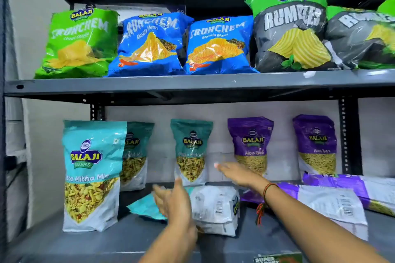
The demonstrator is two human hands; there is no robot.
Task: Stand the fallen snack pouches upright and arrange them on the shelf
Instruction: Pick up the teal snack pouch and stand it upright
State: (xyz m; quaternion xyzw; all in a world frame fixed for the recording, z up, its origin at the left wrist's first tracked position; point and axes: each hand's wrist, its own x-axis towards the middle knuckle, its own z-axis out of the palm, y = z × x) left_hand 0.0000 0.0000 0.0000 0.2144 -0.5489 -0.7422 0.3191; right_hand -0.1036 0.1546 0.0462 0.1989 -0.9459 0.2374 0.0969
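Observation:
On the lower shelf (64,239) a teal Mitha Mix pouch (92,175) stands upright at the front left, with two more teal pouches (192,151) upright behind. Two purple Aloo Sev pouches (251,145) stand at the back right. A teal-and-white pouch (215,209) lies flat, back side up, in the middle. Two purple pouches (333,203) lie flat at the right. My left hand (173,203) hovers open over the left end of the fallen teal pouch. My right hand (235,172) is open above its far right side, fingers spread, holding nothing.
The upper shelf (192,83) carries a row of upright chip bags: green, two blue, and grey-green ones at the right. Black perforated uprights (348,134) frame the back. A wall runs along the left. A printed label (277,259) sits at the shelf's front edge.

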